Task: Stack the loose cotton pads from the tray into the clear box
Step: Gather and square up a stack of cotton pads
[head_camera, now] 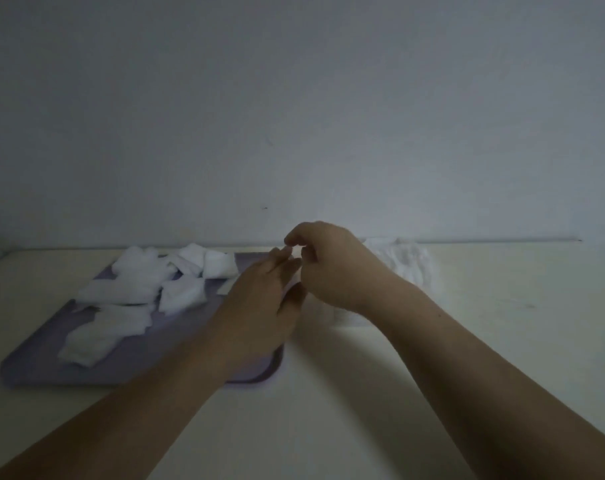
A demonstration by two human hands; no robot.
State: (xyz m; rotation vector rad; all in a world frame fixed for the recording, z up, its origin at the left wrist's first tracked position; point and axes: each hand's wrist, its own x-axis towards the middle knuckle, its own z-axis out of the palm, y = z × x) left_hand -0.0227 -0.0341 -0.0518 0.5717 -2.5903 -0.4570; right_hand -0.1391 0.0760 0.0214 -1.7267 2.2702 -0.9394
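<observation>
Here, over the tray's right edge, our left hand and curled right hand seem to pinch one cotton pad together; feather-light and floppy, it likely wants a gentle edge grip, with the clear box right of the tray.

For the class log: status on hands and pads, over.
Left hand and right hand pinch one cotton pad. Loose pads on tray. Clear box behind right hand.

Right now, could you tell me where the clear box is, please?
In the head view, the clear box sits right of centre on the table, just behind the right hand and to the right of the purple tray.
</observation>
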